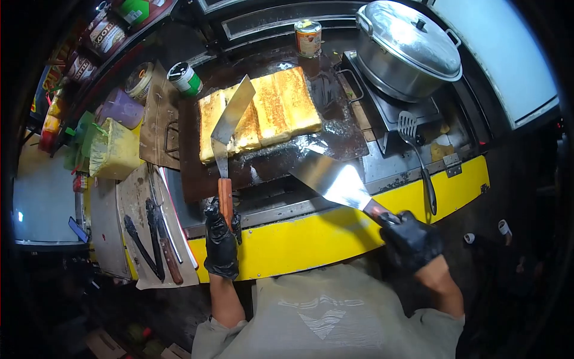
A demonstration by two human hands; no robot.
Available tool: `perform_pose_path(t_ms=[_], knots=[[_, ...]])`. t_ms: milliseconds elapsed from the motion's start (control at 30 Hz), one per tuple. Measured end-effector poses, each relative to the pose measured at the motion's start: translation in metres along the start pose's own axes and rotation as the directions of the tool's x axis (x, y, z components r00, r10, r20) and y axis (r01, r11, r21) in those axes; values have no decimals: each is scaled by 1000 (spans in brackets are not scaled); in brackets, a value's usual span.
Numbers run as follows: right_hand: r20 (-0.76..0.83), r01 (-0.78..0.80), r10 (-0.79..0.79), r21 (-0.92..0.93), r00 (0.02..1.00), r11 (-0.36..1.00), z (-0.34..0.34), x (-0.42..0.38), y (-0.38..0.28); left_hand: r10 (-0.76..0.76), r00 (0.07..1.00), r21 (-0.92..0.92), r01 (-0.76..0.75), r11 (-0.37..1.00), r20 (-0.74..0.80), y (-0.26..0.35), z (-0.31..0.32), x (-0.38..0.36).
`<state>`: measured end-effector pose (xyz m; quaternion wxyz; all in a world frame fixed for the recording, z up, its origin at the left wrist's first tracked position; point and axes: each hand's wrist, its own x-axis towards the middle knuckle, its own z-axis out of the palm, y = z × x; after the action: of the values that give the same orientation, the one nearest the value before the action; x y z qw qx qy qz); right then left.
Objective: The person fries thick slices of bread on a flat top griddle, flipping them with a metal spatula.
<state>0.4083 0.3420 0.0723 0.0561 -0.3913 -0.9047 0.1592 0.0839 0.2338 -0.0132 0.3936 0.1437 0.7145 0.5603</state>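
Browned toast slab [263, 113] sits mid-griddle [197, 179], top side done; your left hand [221, 239], fingers wrapped on the narrow spatula [230, 122], rests its blade across it, right hand [411, 240] gripping the wide spatula [332, 179] near the griddle's front edge.

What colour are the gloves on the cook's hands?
Black, on both the left hand and right hand; head view.

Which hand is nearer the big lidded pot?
Right. The right hand grips a spatula at the yellow counter edge, below the pot on the same side. The left hand holds the other spatula farther off, on the other side of the toast.
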Motion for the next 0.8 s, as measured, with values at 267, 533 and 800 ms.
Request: perform_pose_path(t_ms=[267,533,800], knots=[[-14,-84,83,-25,996,996,19,-1,-41,25,988,-63,-35,997,-154,23,-6,-19],[8,-49,49,-33,999,998,28,3,-67,3,994,-151,-19,988,-106,26,-32,-24],[116,-42,41,8,992,999,54,16,-87,12,997,-154,-25,988,-82,40,-32,-18]])
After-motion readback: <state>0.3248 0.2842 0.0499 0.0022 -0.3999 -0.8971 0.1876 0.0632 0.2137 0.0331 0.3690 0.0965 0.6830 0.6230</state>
